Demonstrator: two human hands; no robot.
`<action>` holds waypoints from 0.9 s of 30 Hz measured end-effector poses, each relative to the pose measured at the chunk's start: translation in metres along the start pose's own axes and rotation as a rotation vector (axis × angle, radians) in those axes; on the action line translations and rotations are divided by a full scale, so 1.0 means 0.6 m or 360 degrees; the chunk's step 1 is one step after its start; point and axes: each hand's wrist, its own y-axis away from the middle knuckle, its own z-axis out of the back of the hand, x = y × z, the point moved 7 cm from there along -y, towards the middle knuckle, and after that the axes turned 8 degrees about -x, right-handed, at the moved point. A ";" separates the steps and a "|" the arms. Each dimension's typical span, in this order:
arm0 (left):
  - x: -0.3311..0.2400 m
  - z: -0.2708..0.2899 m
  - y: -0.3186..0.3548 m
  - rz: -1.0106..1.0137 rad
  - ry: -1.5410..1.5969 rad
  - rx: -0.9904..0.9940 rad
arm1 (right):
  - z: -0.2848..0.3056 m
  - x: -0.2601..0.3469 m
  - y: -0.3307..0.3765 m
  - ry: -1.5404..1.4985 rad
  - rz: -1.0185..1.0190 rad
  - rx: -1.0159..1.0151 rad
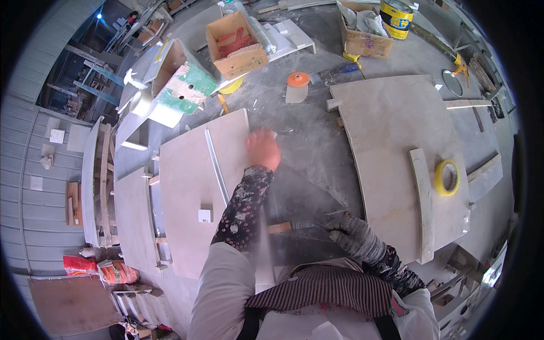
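My left hand (pixel 263 149), bare and blurred by motion, is at the far right corner of a pale flat board (pixel 187 164). Its fingers are too smeared to read. A small whitish bit shows beside its fingertips. My right hand (pixel 356 237), in a grey knitted glove, is low over the dark table, its fingers curled round something thin that I cannot make out. Just left of it lies a tool with a wooden handle (pixel 279 228) and a grey end. On the board rest a thin metal strip (pixel 216 164) and a small white block (pixel 205 216).
To the right, a larger pale board (pixel 396 130) carries a wooden strip (pixel 422 204) and a yellow tape roll (pixel 447 177). Beyond are an orange disc (pixel 298 79), a blue-handled scraper (pixel 343 68), cardboard boxes (pixel 238 62) and a yellow can (pixel 396 20).
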 end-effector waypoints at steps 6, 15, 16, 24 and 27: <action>0.022 0.086 0.067 -0.0139 0.0460 -0.0186 | 0.014 -0.004 -0.021 -0.0075 -0.0141 -0.0041; 0.390 0.121 0.195 0.0706 -0.0042 -0.0223 | -0.035 0.024 -0.137 0.0154 0.0029 0.0203; 0.402 0.115 0.203 0.0692 -0.0080 -0.0189 | -0.042 0.016 -0.153 0.0110 -0.0072 0.0183; 0.276 0.070 0.073 0.0363 0.0977 -0.0062 | -0.091 -0.108 -0.393 0.0257 0.0083 -0.0150; 0.193 0.018 -0.002 0.0300 0.1464 0.0244 | -0.133 -0.133 -0.496 0.0006 0.0560 -0.0326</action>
